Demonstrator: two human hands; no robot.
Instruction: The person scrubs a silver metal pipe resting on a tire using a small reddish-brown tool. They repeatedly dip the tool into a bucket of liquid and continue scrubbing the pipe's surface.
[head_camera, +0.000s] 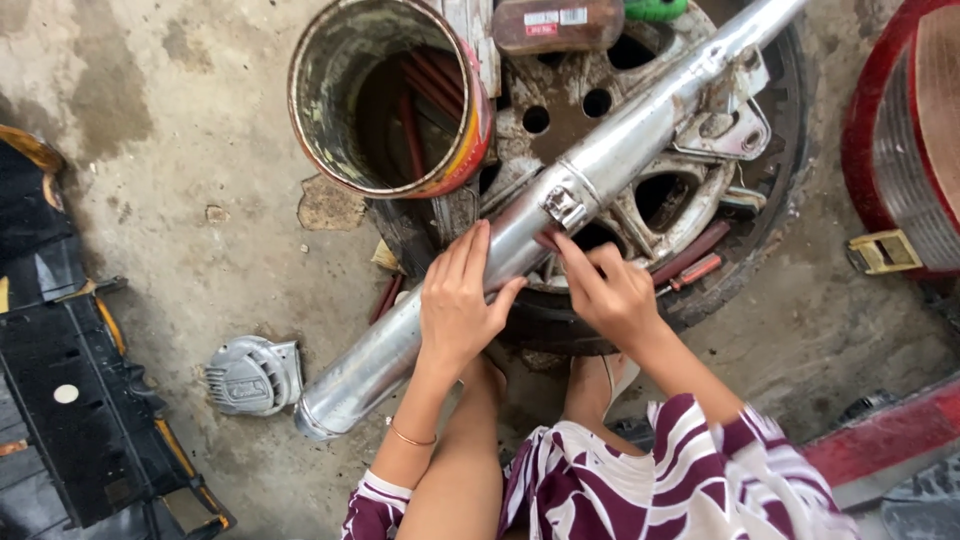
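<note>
A long chrome exhaust pipe (620, 150) lies diagonally across a wheel with a tyre (745, 245), its wide end near my knees. My left hand (458, 305) wraps over the pipe's middle, fingers on top and thumb underneath. My right hand (605, 290) rests by the pipe's lower side, fingers pinched near a metal clamp (563, 205). What the fingertips hold is too small to tell.
An open, dirty metal can (385, 95) stands on the wheel's left. A grey engine cover (255, 375) lies on the concrete floor. Black plastic panels (70, 400) fill the left edge. A red round object (900, 130) sits at right. A brown block (558, 25) lies at top.
</note>
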